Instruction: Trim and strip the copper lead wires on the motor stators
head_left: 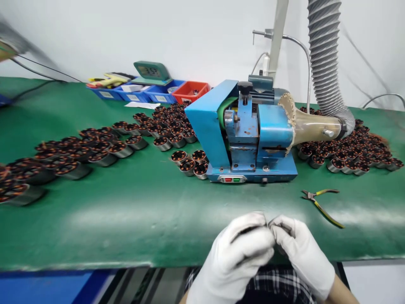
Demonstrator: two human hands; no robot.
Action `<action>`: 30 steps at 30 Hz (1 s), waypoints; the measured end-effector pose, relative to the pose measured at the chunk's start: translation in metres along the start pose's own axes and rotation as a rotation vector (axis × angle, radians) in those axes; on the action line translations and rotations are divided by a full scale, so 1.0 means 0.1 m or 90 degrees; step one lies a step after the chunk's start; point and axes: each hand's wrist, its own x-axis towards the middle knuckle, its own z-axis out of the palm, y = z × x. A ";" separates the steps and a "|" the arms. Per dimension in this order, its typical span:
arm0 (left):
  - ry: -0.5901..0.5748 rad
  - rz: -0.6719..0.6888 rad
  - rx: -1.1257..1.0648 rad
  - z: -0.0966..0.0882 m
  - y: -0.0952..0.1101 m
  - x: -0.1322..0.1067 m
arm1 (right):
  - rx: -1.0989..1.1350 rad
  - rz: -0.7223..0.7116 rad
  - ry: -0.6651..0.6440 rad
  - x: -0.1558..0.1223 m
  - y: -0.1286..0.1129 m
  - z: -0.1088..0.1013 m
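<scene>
Both of my hands wear white gloves and meet above the front edge of the green table. My left hand (238, 251) has its fingers curled, the tips close to my right hand. Thumb and fingers of my right hand (300, 249) are pinched together at the left hand's fingertips. Whatever is between them is too small and hidden to make out. Cutting pliers (311, 196) with yellow handles lie spread on the table, beyond and to the right of my right hand. Straight ahead stands a blue bench machine (274, 126) with a green belt and red and green buttons.
Motor stators (103, 157) with copper windings stand in rows at left; another group (343, 162) is right of the machine. A grey hose (325, 55) joins the machine's funnel. Behind are blue bins (161, 98), a red bin (182, 99) and a digital clock (152, 71).
</scene>
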 end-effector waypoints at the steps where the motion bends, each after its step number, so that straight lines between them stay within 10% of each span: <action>1: -0.017 0.050 0.053 -0.04 0.00 0.01 | 0.014 0.008 -0.007 0.00 0.00 -0.01; 9: -0.227 -0.008 0.003 -0.04 0.06 0.11 | -0.230 -0.053 0.123 -0.02 0.15 0.03; 14: -0.113 0.046 0.268 0.17 -0.19 -0.03 | -0.235 0.034 -0.050 0.06 0.28 -0.05; 21: -0.173 -0.022 0.250 0.18 -0.33 0.07 | -0.415 -0.034 -0.187 0.29 0.13 -0.26; 26: -0.192 -0.047 0.240 0.15 -0.38 0.06 | -0.529 -0.057 -0.201 0.25 0.12 -0.88; 30: -0.188 -0.045 0.238 0.18 -0.29 0.06 | -0.635 -0.063 0.065 0.09 0.39 -1.56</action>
